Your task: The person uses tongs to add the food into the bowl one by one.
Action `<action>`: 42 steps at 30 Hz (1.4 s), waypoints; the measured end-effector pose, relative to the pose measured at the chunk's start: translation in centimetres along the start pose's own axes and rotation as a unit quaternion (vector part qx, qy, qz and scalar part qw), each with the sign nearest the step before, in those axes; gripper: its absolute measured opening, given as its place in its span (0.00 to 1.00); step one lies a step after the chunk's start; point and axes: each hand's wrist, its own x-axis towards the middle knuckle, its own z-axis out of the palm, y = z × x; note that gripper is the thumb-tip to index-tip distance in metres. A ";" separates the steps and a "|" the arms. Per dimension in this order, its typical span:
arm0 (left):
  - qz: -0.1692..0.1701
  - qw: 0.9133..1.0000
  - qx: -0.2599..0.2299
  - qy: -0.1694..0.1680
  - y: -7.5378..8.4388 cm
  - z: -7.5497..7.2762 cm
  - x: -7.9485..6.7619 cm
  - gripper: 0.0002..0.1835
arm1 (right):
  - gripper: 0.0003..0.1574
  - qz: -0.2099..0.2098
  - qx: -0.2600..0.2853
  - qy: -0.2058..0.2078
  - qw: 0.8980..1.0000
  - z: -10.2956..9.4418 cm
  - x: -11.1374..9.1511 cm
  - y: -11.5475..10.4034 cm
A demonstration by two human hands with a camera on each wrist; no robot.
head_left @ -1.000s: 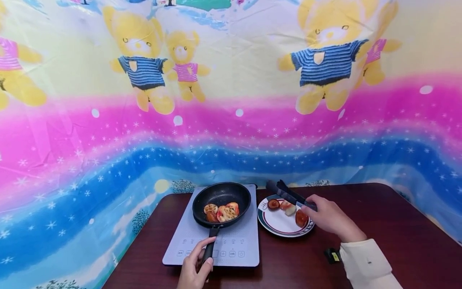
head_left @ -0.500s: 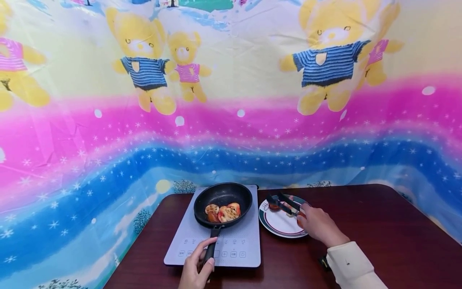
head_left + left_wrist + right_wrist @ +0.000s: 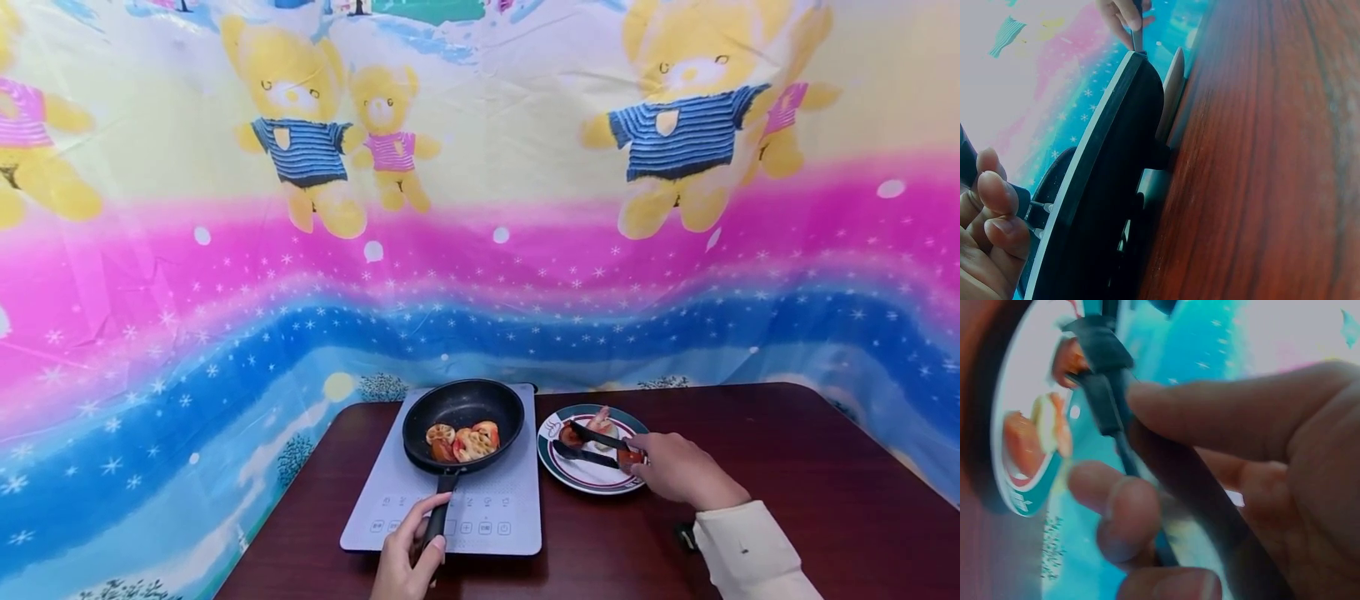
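Observation:
My left hand (image 3: 408, 550) grips the black handle (image 3: 437, 518) of a frying pan (image 3: 459, 402), which stands on a white induction cooktop (image 3: 487, 492). Lotus root slices (image 3: 474, 447) and other pieces of food lie in the pan. With my right hand (image 3: 686, 471) I hold black tongs (image 3: 602, 438) over a plate (image 3: 581, 486) to the right. Their arms stand apart. A round brown piece of food (image 3: 570, 433) is close to the tips; whether they touch it, I cannot tell. Pale pieces (image 3: 602, 423) lie behind the tongs. The right wrist view shows an orange-brown piece (image 3: 1022, 444) near the plate's rim.
The dark wooden table (image 3: 795, 467) extends to the right. A small black object (image 3: 685, 536) lies partly hidden by my right sleeve (image 3: 753, 546). Behind the table hangs a cloth (image 3: 480, 292) printed with bears.
The tongs have come down from above the plate's far side to low over its middle and turned. My right hand shifted left, then slightly back right. The left hand keeps its grip.

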 end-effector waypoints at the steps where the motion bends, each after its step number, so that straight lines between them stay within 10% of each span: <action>1: 0.001 1.000 0.000 0.002 0.0 0.0 0.0 0.23 | 0.28 -0.010 0.001 -0.003 1.000 -0.3 -0.2 0.0; 12: -0.003 1.000 0.003 0.004 -0.1 -0.1 -0.1 0.23 | 0.19 -0.045 0.046 -0.002 0.998 -2.5 -1.9 0.3; 29: -0.006 1.000 0.005 -0.001 -0.1 0.0 -0.1 0.23 | 0.26 -0.047 0.031 0.027 0.998 0.4 0.2 0.2; 42: 0.001 1.000 0.008 0.007 0.0 0.0 0.0 0.24 | 0.23 -0.030 0.024 0.002 0.999 -1.2 -1.2 0.1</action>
